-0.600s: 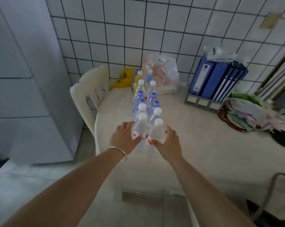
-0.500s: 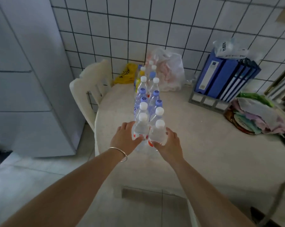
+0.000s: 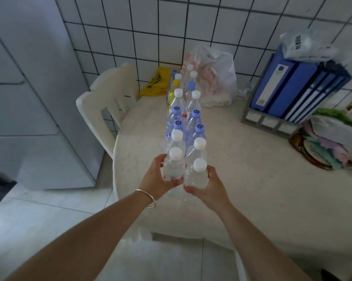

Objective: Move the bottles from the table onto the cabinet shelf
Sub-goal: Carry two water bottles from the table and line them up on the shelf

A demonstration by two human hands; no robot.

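At the near edge of the round table, we hold the two front bottles of a double row that runs straight away from us toward the tiled wall. Our left hand wraps the left front bottle, a clear white-capped one with a red-marked label, fingers curled round its body from the left; our right hand wraps the right front bottle, clear and white-capped, from the right and below. Both grasps are closed on the bottle bodies below the shoulders. We cannot tell whether either base is off the tabletop. The two held bottles stand upright, long axes vertical, touching each other side by side, and each stands just in front of the next bottle in its column. The remaining bottles, with white, blue and one yellow cap, stand packed behind them in pairs. The relation that governs the coming move is this: each held bottle lies directly within its own hand, with the row behind it and open table edge toward us, so in our judgement the free path is up and back toward the body, not forward or sideways into the neighbour. Each hand is nearer its own column, so no crossing is required. A grey cabinet stands to our left beyond a white plastic chair; its shelf is not visible
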